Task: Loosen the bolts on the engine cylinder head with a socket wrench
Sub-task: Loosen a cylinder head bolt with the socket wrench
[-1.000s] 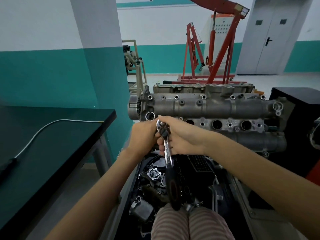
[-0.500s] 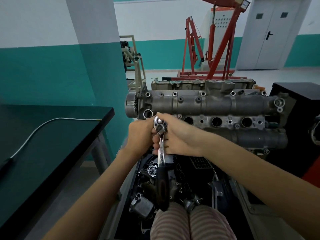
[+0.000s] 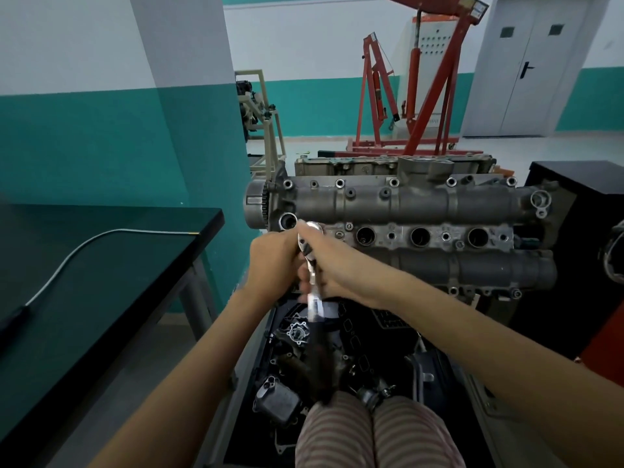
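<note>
A grey engine cylinder head [image 3: 422, 204] stands in front of me, with bolts along its top edge and a row of round holes across its middle. A chrome socket wrench [image 3: 312, 265] with a black handle points down toward my lap, its ratchet head at the left end of the cylinder head. My left hand [image 3: 273, 261] and my right hand [image 3: 334, 265] both wrap around the wrench just below the ratchet head. The socket and the bolt under it are hidden by my hands.
A dark workbench [image 3: 101, 265] with a grey cable [image 3: 84, 244] stands to the left. A tray of loose engine parts [image 3: 297, 366] lies below the head, above my knees. A black cabinet [image 3: 580, 211] is at right, red engine hoists [image 3: 415, 96] behind.
The wrench handle has swung slightly from right to left below my hands while both hands stayed on it near the ratchet head. The camera view has shifted a little.
</note>
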{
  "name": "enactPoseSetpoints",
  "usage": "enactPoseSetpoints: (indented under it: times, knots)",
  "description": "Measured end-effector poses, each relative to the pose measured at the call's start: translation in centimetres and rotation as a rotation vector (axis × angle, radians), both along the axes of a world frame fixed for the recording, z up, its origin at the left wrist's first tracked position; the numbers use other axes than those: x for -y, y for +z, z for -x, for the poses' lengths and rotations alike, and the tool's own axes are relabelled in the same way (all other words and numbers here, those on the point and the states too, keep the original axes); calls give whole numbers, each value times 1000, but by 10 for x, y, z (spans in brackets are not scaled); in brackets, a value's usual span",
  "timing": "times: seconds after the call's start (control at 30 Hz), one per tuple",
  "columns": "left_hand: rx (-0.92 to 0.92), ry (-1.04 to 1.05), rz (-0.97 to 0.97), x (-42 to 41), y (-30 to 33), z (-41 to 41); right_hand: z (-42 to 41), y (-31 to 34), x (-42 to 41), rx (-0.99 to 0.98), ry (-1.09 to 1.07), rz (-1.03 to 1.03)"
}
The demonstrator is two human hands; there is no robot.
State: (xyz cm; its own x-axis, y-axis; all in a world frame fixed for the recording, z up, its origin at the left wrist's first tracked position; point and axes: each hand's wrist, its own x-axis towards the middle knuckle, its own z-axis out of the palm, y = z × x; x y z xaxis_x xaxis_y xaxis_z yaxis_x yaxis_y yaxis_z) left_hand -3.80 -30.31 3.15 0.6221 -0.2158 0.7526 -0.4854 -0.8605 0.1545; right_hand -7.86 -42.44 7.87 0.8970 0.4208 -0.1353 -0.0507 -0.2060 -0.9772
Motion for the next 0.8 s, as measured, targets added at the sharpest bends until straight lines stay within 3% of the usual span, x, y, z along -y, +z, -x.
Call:
enactPoseSetpoints:
  times: [0.1, 0.17, 0.23, 0.27, 0.33, 0.37, 0.4, 0.43, 0.47, 0.57, 0.63, 0.7, 0.73, 0.8]
  knots:
    - [53, 23, -25, 4, 6, 3, -6, 10, 11, 812, -129, 811]
    - [64, 20, -16, 4, 5, 1, -14, 17, 19, 1010, -168, 1042]
    - [71, 0, -13, 2, 2, -1, -11, 15, 16, 909, -125, 976]
    - [71, -8, -7, 0, 0, -2, -7, 12, 13, 721, -97, 775]
    - [10, -11, 10, -2, -2, -4, 2, 9, 5, 104, -14, 153]
    - [-58, 9, 11, -2, -2, -4, 7, 8, 2, -126, 41, -62]
    - [-132, 38, 11, -4, -3, -6, 8, 3, 0, -211, 71, -155]
    - [-166, 47, 21, -5, -5, -7, 7, -1, -2, -156, 50, -103]
    - [-158, 26, 48, -5, -5, -6, 4, -1, -2, 29, -3, 95]
    - [-35, -35, 104, 0, 2, 1, -6, 8, 11, 810, -151, 940]
    - [49, -43, 72, 3, 2, 2, -11, 13, 20, 1025, -191, 1138]
    - [73, -46, 58, 1, 0, 1, -8, 6, 16, 1022, -206, 1069]
    - [57, -45, 53, -1, 0, 0, -5, 0, 11, 876, -202, 928]
    - [33, 1, 29, -1, 0, 0, 3, -3, 2, 288, -110, 313]
